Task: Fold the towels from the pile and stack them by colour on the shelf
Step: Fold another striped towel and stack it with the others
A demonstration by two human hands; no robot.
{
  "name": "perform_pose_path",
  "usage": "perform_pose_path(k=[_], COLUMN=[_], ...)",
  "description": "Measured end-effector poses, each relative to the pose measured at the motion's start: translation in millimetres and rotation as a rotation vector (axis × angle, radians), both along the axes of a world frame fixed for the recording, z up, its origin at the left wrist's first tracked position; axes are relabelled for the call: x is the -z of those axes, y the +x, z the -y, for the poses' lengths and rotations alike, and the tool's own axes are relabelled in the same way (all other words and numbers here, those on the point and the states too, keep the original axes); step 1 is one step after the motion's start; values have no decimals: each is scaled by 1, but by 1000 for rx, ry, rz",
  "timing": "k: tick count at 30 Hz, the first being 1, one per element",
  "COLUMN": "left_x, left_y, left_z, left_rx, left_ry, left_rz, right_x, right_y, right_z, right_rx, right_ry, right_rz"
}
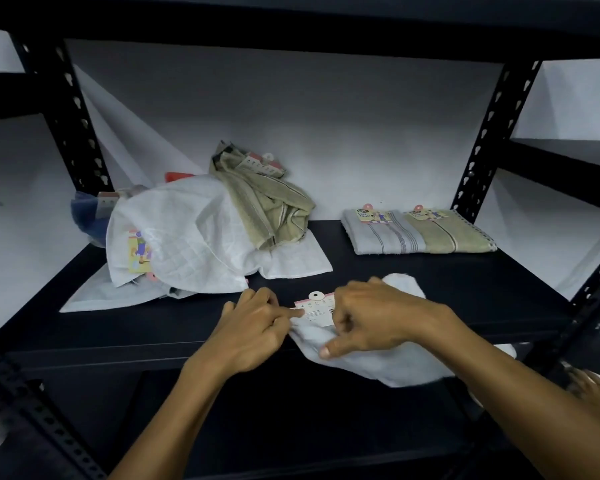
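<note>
At the far left of the dark shelf [430, 282], against the black slotted upright [73, 133], a blue towel [87, 220] peeks out from behind the pile. The pile itself is topped by a large white checked towel [187, 237] that spreads forward over the shelf, with a colourful card label [138, 252] hanging at its left side; a scrap of red cloth [177, 176] shows behind it, and a beige striped towel [267, 209] lies crumpled on its right shoulder, its own tag up near the back wall. In front of the pile, at the shelf's front edge, the left hand [253, 327] has its fingers curled, pinching the left edge of a pale towel [378, 362] just beside its pink-and-white tag [314, 308]. The right hand [371, 317] lies on the same towel, fingers bent and gripping the cloth just under the tag, thumb stretched along its lower fold; the two hands sit close together, almost touching. The towel bunches under the right hand and droops over the shelf's front edge. Further right and back, two folded towels lie side by side and touching: a grey striped one [378, 233] and a beige folded one [454, 233], each with a card label at its back edge, close to the right upright [492, 133].
</note>
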State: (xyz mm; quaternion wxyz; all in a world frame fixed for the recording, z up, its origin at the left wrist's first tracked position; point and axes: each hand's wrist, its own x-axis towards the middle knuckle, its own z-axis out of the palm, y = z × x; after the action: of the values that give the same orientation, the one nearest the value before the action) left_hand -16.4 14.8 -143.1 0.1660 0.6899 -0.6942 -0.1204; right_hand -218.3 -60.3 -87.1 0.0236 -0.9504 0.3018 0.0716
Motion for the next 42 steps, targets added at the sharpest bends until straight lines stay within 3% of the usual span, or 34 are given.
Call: perform_pose_path(k=[2,4,7,10,19,23,27,28,30,32,34,38,40,42], left_x=[0,3,9,12,10,6,-22,-32,-49,-57,-63,-66,-68,-71], left_y=[-4,-9,-15,-19,-19,-23,-32,-34,-37,-38,-39,-22,-12,-7], left_z=[1,3,7,10,8,5,-5,-9,-16,-17,-17,-6,-2,1], left_rx=[-15,-55,-149,-197,-192,-213,-130,-125,-64,-43,-146,-305,-249,-175], left_ry=[-13,-64,-143,-177,-223,-424,-479,-425,-235,-180,-234,-260,-229,-229], left_rz=[36,20,-51,-73,-201,-170,-347,-465,-925,-1167,-1244,-1361,-1431,-1434], right_x=[4,9,19,21,14,8,-12,-16,-23,-24,-22,-16,-13,-11], right_y=[1,1,2,5,3,5,14,15,15,15,18,22,21,18], right_z=[8,21,38,45,29,22,11,9,5,5,5,17,22,21], right_rx=[84,230,367,470,608,661,528,481,390,309,249,273,265,214], right_ry=[164,203,111,205,670,932,1110,1172,1243,1247,1151,623,651,855], right_rz=[139,307,161,117,634,988,1193,1211,1212,1225,1241,1232,1183,1161])
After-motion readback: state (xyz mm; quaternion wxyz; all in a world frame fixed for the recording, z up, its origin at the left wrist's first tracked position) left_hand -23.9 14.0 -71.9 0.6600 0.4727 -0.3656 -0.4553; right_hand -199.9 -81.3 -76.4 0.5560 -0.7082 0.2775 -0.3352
